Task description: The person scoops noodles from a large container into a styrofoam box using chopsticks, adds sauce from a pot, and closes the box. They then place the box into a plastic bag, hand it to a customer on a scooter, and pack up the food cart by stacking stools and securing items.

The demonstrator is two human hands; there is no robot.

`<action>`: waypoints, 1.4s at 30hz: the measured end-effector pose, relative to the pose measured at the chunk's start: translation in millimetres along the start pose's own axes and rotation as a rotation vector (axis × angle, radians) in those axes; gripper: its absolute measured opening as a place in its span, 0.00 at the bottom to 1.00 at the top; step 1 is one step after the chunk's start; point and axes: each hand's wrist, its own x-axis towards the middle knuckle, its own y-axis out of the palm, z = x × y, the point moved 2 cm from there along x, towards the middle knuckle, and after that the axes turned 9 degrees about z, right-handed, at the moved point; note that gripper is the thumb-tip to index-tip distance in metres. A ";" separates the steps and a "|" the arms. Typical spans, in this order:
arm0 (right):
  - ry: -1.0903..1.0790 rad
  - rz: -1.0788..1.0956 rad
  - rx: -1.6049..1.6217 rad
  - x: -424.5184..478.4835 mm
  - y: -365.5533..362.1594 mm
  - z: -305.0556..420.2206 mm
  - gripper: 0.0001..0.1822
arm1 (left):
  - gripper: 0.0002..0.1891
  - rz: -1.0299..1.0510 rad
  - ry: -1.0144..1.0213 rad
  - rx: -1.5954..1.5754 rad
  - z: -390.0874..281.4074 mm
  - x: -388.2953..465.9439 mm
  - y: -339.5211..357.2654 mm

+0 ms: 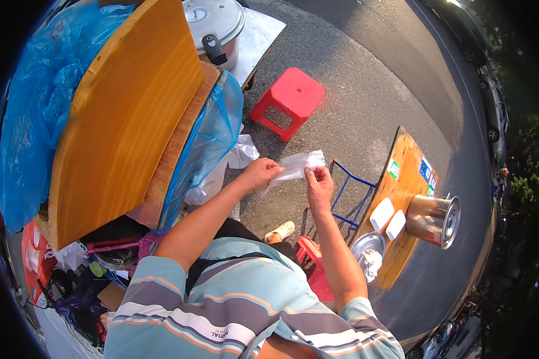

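Observation:
Both of my hands hold a thin, translucent white plastic bag [296, 166] stretched between them, above the asphalt. My left hand [264, 172] pinches its left end between thumb and fingers. My right hand [319, 180] grips the bag near its right end, thumb on top. Close behind my left hand, more white plastic bags [242, 151] hang beside a sheet of blue plastic [220, 121]. A red plastic stool [296, 92] stands on the ground beyond my hands.
At left a large wooden board [130, 121] leans by blue bags; behind it a lidded pot [224, 27] sits on a metal-topped table. At right a wooden table [397, 184] bears a steel pot [431, 220], white containers and a metal basin. A blue metal frame [357, 179] stands beside it.

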 end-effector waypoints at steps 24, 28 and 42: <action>0.416 0.005 -0.631 -115.2 -88.0 -47.1 0.50 | 0.11 0.394 0.082 -0.631 -53.6 -29.5 55.8; -0.020 0.034 -0.432 -136.8 -94.1 9.7 0.37 | 0.11 0.771 0.132 -0.250 -97.3 -34.6 145.3; 0.107 -0.016 1.425 -193.1 -307.2 -78.0 0.12 | 0.13 0.693 -0.367 -0.877 -89.2 52.4 260.0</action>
